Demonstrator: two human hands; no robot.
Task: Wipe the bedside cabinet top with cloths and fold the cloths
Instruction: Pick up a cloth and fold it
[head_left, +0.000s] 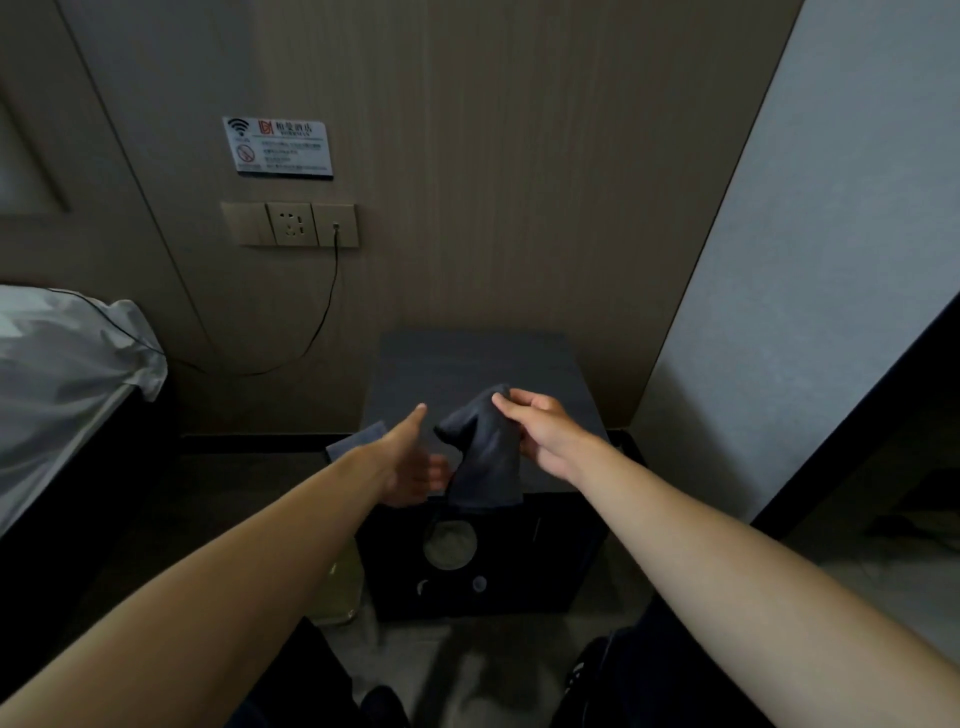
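A dark grey cloth (485, 462) hangs in the air above the front of the dark bedside cabinet top (467, 364). My right hand (545, 436) pinches its upper edge between thumb and fingers. My left hand (410, 462) is just left of the hanging cloth, thumb up and fingers stretched toward its lower part; whether they touch it is hidden. A second, flat grey cloth (353, 441) lies at the cabinet's left front corner, partly hidden behind my left wrist.
The cabinet front (467, 561) is black with a round dial. A bed with a white pillow (67, 364) stands to the left. Wall sockets (291, 223) with a black cable (322, 312) sit above left. A pale wall (805, 260) closes the right side.
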